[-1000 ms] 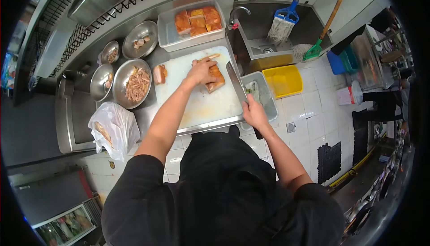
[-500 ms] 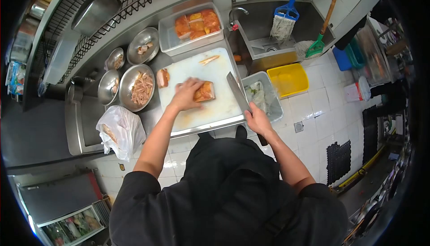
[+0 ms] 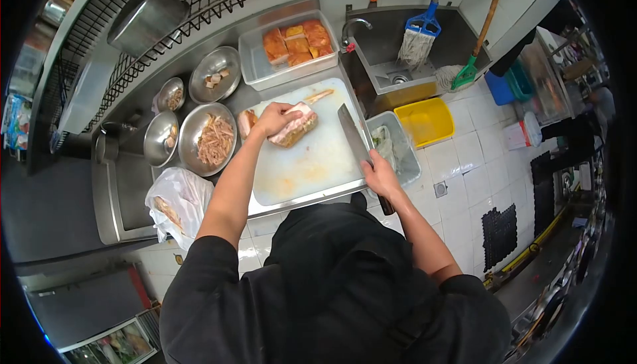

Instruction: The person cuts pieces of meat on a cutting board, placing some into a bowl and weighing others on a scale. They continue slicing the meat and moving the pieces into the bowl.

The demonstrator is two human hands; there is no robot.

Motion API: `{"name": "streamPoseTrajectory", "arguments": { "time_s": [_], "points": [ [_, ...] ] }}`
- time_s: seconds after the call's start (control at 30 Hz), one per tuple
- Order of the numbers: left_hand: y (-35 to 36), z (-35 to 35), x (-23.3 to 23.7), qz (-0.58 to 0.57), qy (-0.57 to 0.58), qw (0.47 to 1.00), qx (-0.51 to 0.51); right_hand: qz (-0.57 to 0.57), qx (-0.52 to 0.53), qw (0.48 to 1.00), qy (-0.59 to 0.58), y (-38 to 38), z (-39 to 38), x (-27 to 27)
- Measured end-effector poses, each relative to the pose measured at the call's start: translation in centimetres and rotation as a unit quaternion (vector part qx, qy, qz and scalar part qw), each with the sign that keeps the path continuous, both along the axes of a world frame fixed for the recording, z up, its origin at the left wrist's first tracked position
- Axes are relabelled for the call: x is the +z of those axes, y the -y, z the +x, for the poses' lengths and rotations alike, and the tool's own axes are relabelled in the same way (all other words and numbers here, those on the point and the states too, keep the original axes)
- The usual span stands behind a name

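My left hand (image 3: 274, 120) is closed on a block of pork belly (image 3: 294, 132), its pale fatty side tilted upward. The block is on a white cutting board (image 3: 298, 178) stained orange in places. In my right hand (image 3: 383, 177) is a large kitchen knife (image 3: 353, 135), gripped by its dark handle. Its broad blade points away from me over the board's right edge, apart from the meat. Partly behind my left hand, a smaller pork piece (image 3: 246, 122) sits at the board's left edge. A thin pale strip (image 3: 321, 95) lies near the far edge.
Behind the board, a plastic tub (image 3: 259, 82) holds orange-coated meat blocks. Left are steel bowls, one with meat strips (image 3: 213, 140), and a white plastic bag (image 3: 182, 195). To the right stand a plastic bin (image 3: 406, 165), a yellow tub (image 3: 424, 120) and a sink (image 3: 371, 52) with mops.
My left hand has closed around the pork block and turned it, so the pale side shows instead of the orange face. The knife stays nearly where it was. The view has shifted slightly.
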State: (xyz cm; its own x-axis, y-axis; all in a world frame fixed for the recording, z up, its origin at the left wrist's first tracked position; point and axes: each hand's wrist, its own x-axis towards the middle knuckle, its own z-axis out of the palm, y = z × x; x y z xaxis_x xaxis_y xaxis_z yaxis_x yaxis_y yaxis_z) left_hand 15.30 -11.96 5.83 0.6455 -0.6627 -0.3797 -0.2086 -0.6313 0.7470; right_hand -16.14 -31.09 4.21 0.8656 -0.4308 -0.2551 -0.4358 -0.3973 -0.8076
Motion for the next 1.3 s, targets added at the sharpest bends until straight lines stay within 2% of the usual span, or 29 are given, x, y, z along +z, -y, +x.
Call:
{"name": "streamPoseTrajectory", "arguments": {
  "time_s": [0.07,0.13,0.17,0.3,0.4,0.43,0.47,0.5,0.53,0.6,0.7,0.73,0.8,0.83,0.87,0.93,0.97,1.03,1.17,1.23,1.3],
  "points": [
    [-0.6,0.5,0.9,0.003,0.019,1.000,-0.004,0.012,-0.003,1.000,-0.004,-0.5,-0.2,0.0],
    [-1.3,0.5,1.3,0.051,0.141,0.984,-0.093,-0.019,-0.006,1.000,-0.007,-1.0,-0.1,0.3],
    [-1.1,0.6,1.1,0.082,0.152,0.980,-0.099,-0.020,-0.009,1.000,-0.008,-1.4,0.0,0.6],
    [-1.3,0.7,0.8,0.063,0.107,0.989,-0.075,-0.034,-0.004,0.999,-0.019,-2.4,0.6,1.1],
    [-1.6,0.3,0.6,0.035,0.118,0.990,-0.073,-0.034,0.007,0.999,-0.009,-3.2,1.2,0.7],
    [-1.8,-0.4,0.7,0.022,0.153,0.985,-0.079,-0.036,0.013,0.999,-0.014,-3.4,1.4,0.6],
    [-2.1,-1.1,0.7,0.008,0.188,0.978,-0.087,-0.037,0.014,0.999,-0.013,-3.7,1.6,1.2],
    [-2.9,-2.0,-0.6,-0.082,0.270,0.952,-0.115,-0.041,0.014,0.999,-0.017,-3.9,1.7,1.8],
    [-3.6,-2.9,-0.6,-0.084,0.269,0.952,-0.116,-0.046,0.013,0.999,-0.022,-4.0,1.8,2.3],
    [-5.2,-4.9,-0.7,-0.115,0.355,0.902,-0.216,-0.058,0.012,0.998,-0.021,-4.0,1.8,1.9],
    [-8.5,-7.9,-1.3,-0.132,0.407,0.881,-0.203,-0.075,0.028,0.997,-0.025,-4.1,1.7,1.9],
    [-9.4,-8.3,-1.9,-0.130,0.404,0.884,-0.197,-0.082,0.040,0.995,-0.027,-4.2,1.9,2.2],
    [-11.1,-8.9,-3.8,-0.149,0.355,0.922,-0.024,-0.079,0.060,0.994,-0.040,-4.5,2.2,2.7],
    [-11.4,-9.2,-3.9,-0.151,0.219,0.962,0.054,-0.078,0.072,0.993,-0.050,-4.6,2.5,2.9],
    [-11.6,-9.3,-4.0,-0.151,0.218,0.962,0.062,-0.079,0.080,0.992,-0.052,-4.8,2.7,2.7],
    [-11.5,-9.5,-4.2,-0.221,0.073,0.964,0.130,-0.122,0.100,0.987,-0.024,-5.2,3.1,2.3],
    [-11.8,-9.3,-5.7,-0.223,0.073,0.962,0.138,-0.126,0.108,0.986,-0.025,-5.5,3.4,2.8],
    [-11.9,-9.2,-7.9,-0.349,-0.065,0.908,0.222,-0.185,0.126,0.973,-0.047,-6.1,4.0,4.3],
    [-11.1,-10.6,-8.1,-0.352,-0.073,0.895,0.263,-0.199,0.184,0.961,-0.052,-6.9,5.4,6.7],
    [-10.3,-11.4,-7.1,-0.290,0.075,0.929,0.216,-0.196,0.231,0.952,-0.049,-7.4,6.3,7.3],
    [-10.4,-10.9,-5.9,-0.264,0.073,0.940,0.202,-0.205,0.238,0.948,-0.054,-7.8,7.1,7.6]
  ]
}}
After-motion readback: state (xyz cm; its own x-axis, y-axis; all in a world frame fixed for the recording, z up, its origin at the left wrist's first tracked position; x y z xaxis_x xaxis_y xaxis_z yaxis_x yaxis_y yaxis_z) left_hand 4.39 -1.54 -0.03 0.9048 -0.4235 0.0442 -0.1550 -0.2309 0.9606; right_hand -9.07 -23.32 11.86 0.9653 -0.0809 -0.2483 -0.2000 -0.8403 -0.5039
